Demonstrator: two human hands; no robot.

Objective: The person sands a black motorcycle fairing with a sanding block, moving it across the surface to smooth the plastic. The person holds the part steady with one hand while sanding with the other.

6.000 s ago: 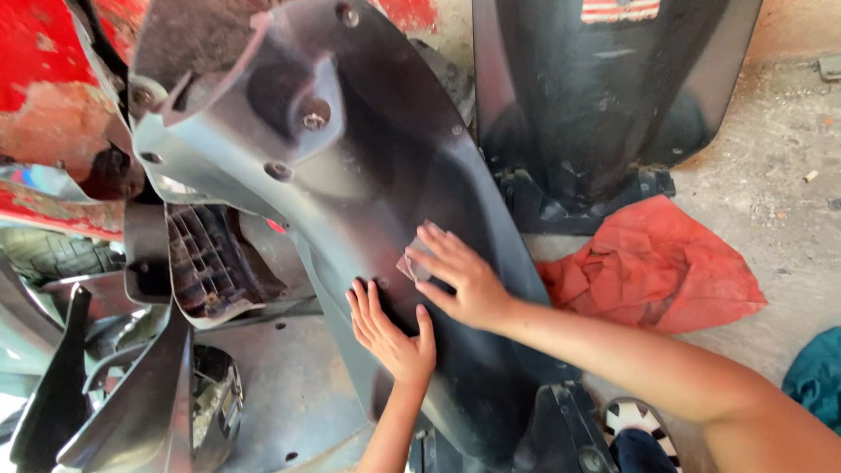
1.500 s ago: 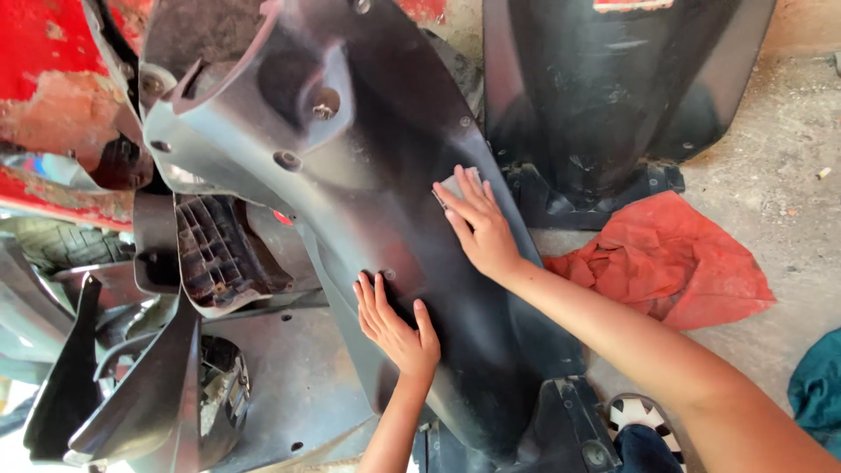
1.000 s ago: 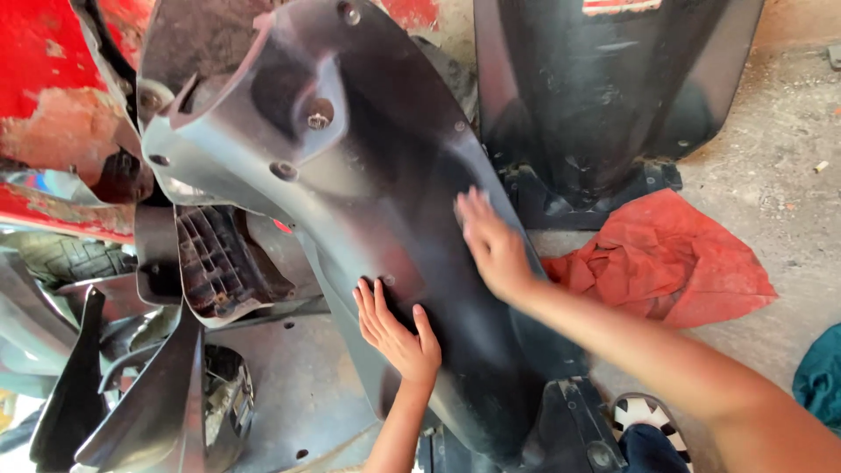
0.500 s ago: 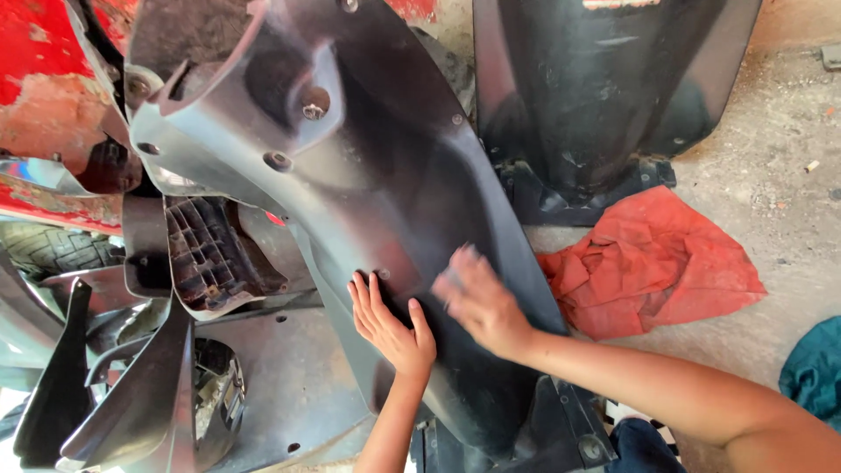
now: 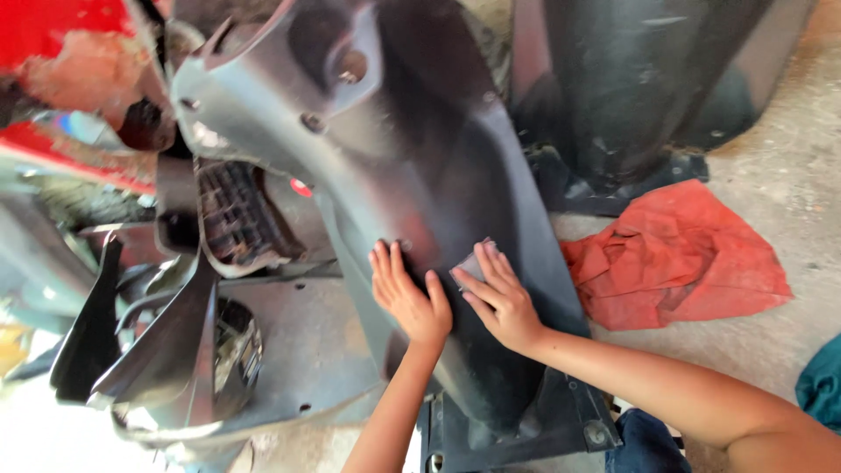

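Left of the big grey panel point(image 5: 412, 158), a red body part point(image 5: 61, 52) with worn, rust-coloured patches fills the upper corner of the view. Below that red part lie several loose dark plastic pieces: a curved black fairing point(image 5: 166, 350) and, closer to the panel, a ribbed grille-like part point(image 5: 236, 219) tucked against the panel's left edge. A flat grey plate point(image 5: 307, 350) rests on the ground under the panel's lower left side.

On the grey panel itself, which stands roughly upright and leans away from the camera, both hands are pressed to the lower middle of its surface. The left hand point(image 5: 407, 293) lies flat on the panel, fingers straight and close together, holding nothing. Just to the right of it, nearly touching, the right hand point(image 5: 499, 298) presses a small grey sheet point(image 5: 477, 263), which looks like sandpaper, against the panel with its fingers spread slightly over it. The sheet's upper corner shows beyond the fingertips.

Right of the panel, and near its lower edge, a crumpled red cloth point(image 5: 683, 254) lies on the concrete floor point(image 5: 788, 158). Above the cloth stands a second, glossy black panel point(image 5: 648, 79), just beside the grey one. At the far right edge, well apart from the grey panel, a bit of teal fabric point(image 5: 823, 385) shows.
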